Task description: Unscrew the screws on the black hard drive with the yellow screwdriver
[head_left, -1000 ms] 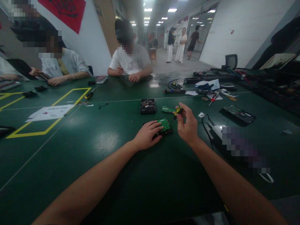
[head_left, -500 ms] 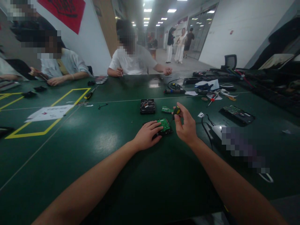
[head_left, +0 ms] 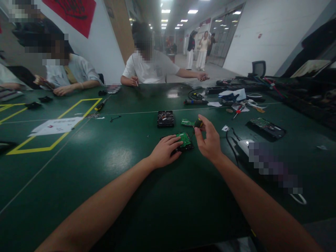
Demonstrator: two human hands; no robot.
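Paper sheet (head_left: pixel 56 126): flat on the green surface (head_left: pixel 126 196), partly over the yellow tape outline; print present, too small to read.
Red wall sheet (head_left: pixel 78 12): dark brush-like characters; cut off by the frame edge, not legible.
Rear drive (head_left: pixel 165 119): lies flat beyond the left hand, apart from it; no readable label.
Left hand (head_left: pixel 165 150): palm down, fingers extended over the top of the work drive, thumb near its near edge; judged to be bracing it rather than gripping around it.
Work drive (head_left: pixel 187 141): on the surface under the left hand, green board upward. Handling: probably dense, compact and rigid; smooth casing may slide. Hold by the casing's long sides; avoid pressure on the board, likely fragile. White mark on board: unreadable.
Loose circuit board (head_left: pixel 186 122): just beyond the work drive; likely light, stiff and easily damaged. Lift by the edges.
Screwdriver (head_left: pixel 198 123): yellow-and-black handle upward, shaft angled toward the work drive's right end; tip contact cannot be told. Handle likely light and firm; no brand readable.
Right hand (head_left: pixel 210 140): fingertips and thumb pinched around the screwdriver handle.
Right-hand drive (head_left: pixel 266 128): flat, well apart from both hands; no legible marking.
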